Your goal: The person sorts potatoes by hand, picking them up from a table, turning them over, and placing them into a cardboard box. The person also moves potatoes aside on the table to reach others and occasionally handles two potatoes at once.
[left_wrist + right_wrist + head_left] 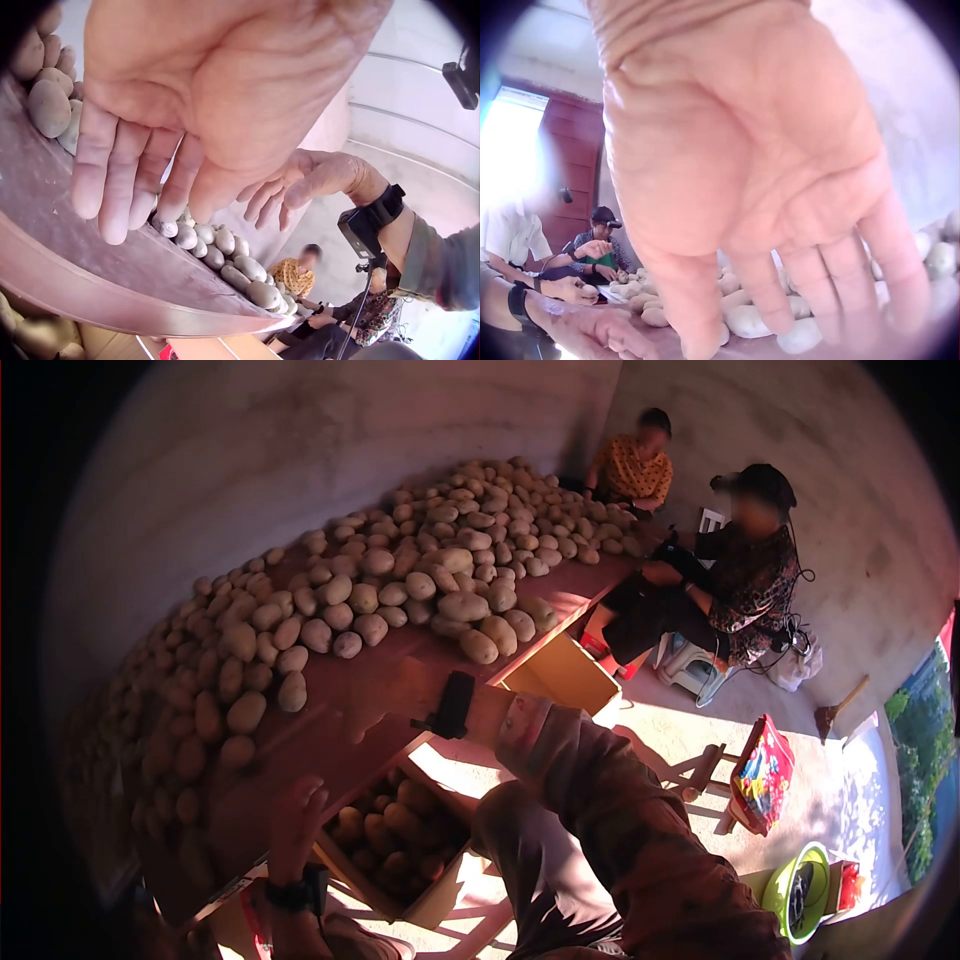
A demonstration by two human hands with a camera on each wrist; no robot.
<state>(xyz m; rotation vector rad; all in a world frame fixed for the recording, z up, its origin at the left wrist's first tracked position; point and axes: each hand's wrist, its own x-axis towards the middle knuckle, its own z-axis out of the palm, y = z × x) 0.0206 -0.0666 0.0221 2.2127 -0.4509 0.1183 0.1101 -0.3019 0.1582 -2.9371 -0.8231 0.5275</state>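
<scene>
Both hands are over the reddish-brown table (275, 760), near its front edge. My left hand (298, 815) has its fingers extended, and its palm (247, 82) shows nothing in it in the left wrist view. Farther along the edge is my right hand (390, 695), somewhat blurred in the head view. Its palm (757, 142) is bare too, with the fingers stretched toward the tabletop. A long heap of potatoes (463, 606) covers the table's back part, just beyond both hands. Below the edge, between my arms, stands a box (440, 900) holding more potatoes (405, 823).
A second cardboard box (570, 665) stands at the table's front edge to the right. One person (635, 472) sits at the far end, another (750, 575) on a stool (690, 665) nearer. A colourful low seat (763, 775) and green basin (822, 860) are on the floor.
</scene>
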